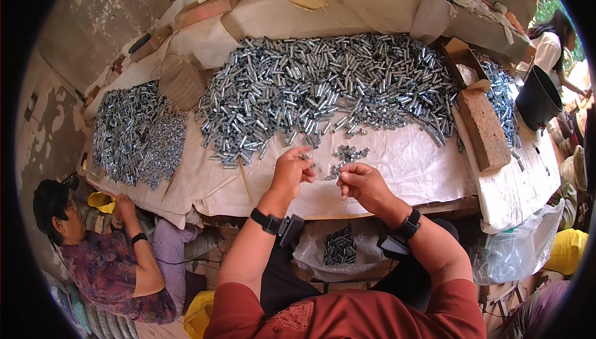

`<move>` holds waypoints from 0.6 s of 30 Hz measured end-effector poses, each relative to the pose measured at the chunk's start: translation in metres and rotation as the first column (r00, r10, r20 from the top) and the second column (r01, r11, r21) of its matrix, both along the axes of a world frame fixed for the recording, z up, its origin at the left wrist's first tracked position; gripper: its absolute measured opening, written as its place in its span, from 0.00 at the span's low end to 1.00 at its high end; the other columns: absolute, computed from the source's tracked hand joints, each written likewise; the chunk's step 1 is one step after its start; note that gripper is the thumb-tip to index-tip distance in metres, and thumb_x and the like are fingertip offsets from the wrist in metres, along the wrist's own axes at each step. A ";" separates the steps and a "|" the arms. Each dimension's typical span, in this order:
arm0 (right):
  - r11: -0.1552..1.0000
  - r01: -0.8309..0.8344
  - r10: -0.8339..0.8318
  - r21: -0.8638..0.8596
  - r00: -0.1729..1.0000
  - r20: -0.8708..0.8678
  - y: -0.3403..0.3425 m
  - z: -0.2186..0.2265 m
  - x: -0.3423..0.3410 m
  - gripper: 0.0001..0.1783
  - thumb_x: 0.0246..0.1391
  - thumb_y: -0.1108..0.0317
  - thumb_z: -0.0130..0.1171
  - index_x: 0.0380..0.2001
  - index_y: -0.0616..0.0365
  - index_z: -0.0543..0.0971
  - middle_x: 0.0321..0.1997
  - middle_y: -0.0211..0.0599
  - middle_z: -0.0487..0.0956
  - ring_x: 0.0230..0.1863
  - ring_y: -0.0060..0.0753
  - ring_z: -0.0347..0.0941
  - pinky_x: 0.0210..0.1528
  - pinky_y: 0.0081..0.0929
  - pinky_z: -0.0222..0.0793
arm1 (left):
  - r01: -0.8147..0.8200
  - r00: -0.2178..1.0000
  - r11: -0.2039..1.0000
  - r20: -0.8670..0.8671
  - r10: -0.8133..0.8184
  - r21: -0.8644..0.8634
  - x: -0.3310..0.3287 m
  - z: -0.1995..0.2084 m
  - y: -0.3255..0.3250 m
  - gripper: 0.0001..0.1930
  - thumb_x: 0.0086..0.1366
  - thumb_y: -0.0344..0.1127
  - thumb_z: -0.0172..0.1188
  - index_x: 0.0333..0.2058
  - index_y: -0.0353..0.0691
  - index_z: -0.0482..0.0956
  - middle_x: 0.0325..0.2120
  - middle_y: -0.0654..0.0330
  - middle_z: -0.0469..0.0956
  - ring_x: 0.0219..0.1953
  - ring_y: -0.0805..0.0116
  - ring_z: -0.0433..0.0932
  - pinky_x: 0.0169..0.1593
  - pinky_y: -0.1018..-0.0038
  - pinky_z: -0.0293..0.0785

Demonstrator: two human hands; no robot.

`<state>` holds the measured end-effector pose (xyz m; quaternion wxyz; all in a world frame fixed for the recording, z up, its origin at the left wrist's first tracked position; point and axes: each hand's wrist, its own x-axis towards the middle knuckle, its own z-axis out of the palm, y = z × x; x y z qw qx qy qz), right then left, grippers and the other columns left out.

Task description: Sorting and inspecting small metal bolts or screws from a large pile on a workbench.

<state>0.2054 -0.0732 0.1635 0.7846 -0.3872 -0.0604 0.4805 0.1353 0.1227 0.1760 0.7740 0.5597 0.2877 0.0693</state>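
My left hand is raised over the front of the cloth-covered table, its fingers curled in and the index finger pointing right. A small silvery glint shows at its fingertips, too small to name. To the right, my right hand pinches thumb to fingertips, and what lies in the pinch is mostly hidden. Just beyond it is a small cluster of short metal pieces on the white cloth. A broad heap of shiny metal tubes spreads behind both hands.
Smaller metal parts are heaped at left beside a plastic scoop-like container. A brick, an open cardboard box and a black bucket stand at right. Below the table edge, a plastic bag holds tubes. A co-worker sits at left.
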 end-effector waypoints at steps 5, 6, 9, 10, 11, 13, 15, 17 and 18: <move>0.997 -0.027 0.035 0.078 0.994 -0.105 0.004 0.001 -0.008 0.07 0.57 0.70 0.53 0.35 0.62 0.73 0.26 0.38 0.76 0.22 0.27 0.73 0.25 0.26 0.72 | 0.057 0.997 0.987 0.051 -0.050 -0.152 -0.025 0.004 -0.035 0.07 0.58 0.27 0.56 0.35 0.35 0.72 0.19 0.60 0.73 0.15 0.72 0.72 0.15 0.79 0.66; 0.995 -0.038 0.048 0.087 0.992 -0.116 0.005 -0.001 -0.008 0.07 0.57 0.69 0.53 0.35 0.61 0.73 0.26 0.37 0.76 0.21 0.26 0.72 0.24 0.25 0.72 | 0.072 0.997 0.977 0.055 -0.062 -0.200 -0.027 0.003 -0.039 0.06 0.58 0.28 0.57 0.34 0.36 0.71 0.19 0.59 0.73 0.14 0.72 0.72 0.15 0.80 0.66; 0.997 -0.044 0.051 0.065 0.992 -0.115 0.004 -0.002 -0.010 0.07 0.57 0.68 0.53 0.34 0.61 0.74 0.24 0.36 0.76 0.20 0.25 0.70 0.22 0.25 0.69 | 0.072 0.995 0.972 0.076 -0.057 -0.223 -0.032 0.005 -0.046 0.05 0.59 0.29 0.57 0.31 0.37 0.70 0.20 0.58 0.74 0.14 0.72 0.72 0.14 0.80 0.64; 0.999 -0.036 0.040 0.039 0.994 -0.103 0.005 -0.002 -0.010 0.07 0.57 0.68 0.53 0.34 0.61 0.74 0.23 0.35 0.75 0.19 0.25 0.68 0.21 0.25 0.67 | 0.075 0.995 0.972 0.087 -0.056 -0.225 -0.032 0.005 -0.046 0.05 0.59 0.30 0.57 0.31 0.37 0.70 0.21 0.58 0.74 0.14 0.72 0.72 0.14 0.80 0.64; 0.999 -0.038 0.042 0.037 0.994 -0.103 0.005 -0.002 -0.010 0.07 0.57 0.68 0.53 0.34 0.61 0.74 0.23 0.35 0.75 0.19 0.25 0.68 0.21 0.25 0.67 | 0.072 0.995 0.971 0.087 -0.053 -0.227 -0.033 0.005 -0.047 0.05 0.59 0.30 0.57 0.31 0.37 0.70 0.21 0.58 0.74 0.14 0.72 0.72 0.14 0.80 0.64; 0.997 -0.047 0.052 0.054 0.993 -0.103 0.004 -0.001 -0.010 0.08 0.56 0.67 0.54 0.33 0.61 0.73 0.24 0.35 0.76 0.19 0.24 0.69 0.21 0.24 0.69 | 0.066 0.994 0.967 0.101 -0.043 -0.247 -0.033 0.005 -0.047 0.06 0.59 0.30 0.57 0.30 0.37 0.69 0.21 0.57 0.74 0.14 0.72 0.71 0.14 0.79 0.63; 0.997 -0.048 0.054 0.059 0.993 -0.102 0.005 -0.001 -0.010 0.07 0.56 0.67 0.54 0.33 0.61 0.74 0.24 0.34 0.76 0.19 0.24 0.69 0.21 0.25 0.69 | 0.060 0.993 0.964 0.111 -0.032 -0.259 -0.034 0.004 -0.048 0.06 0.59 0.30 0.57 0.30 0.37 0.69 0.21 0.57 0.74 0.13 0.72 0.71 0.14 0.79 0.63; 0.997 -0.050 0.056 0.065 0.994 -0.099 0.006 -0.001 -0.010 0.07 0.56 0.68 0.54 0.33 0.61 0.74 0.24 0.34 0.76 0.19 0.24 0.69 0.21 0.25 0.69 | 0.054 0.992 0.962 0.124 -0.021 -0.269 -0.034 0.005 -0.048 0.06 0.60 0.30 0.57 0.30 0.37 0.69 0.20 0.57 0.74 0.13 0.73 0.71 0.13 0.79 0.63; 0.997 -0.043 0.048 0.058 0.994 -0.100 0.006 0.000 -0.010 0.07 0.56 0.68 0.54 0.33 0.61 0.74 0.24 0.34 0.76 0.19 0.24 0.69 0.21 0.25 0.69 | 0.046 0.992 0.959 0.123 -0.012 -0.279 -0.034 0.005 -0.048 0.06 0.60 0.31 0.57 0.30 0.37 0.69 0.20 0.57 0.74 0.13 0.73 0.70 0.13 0.79 0.63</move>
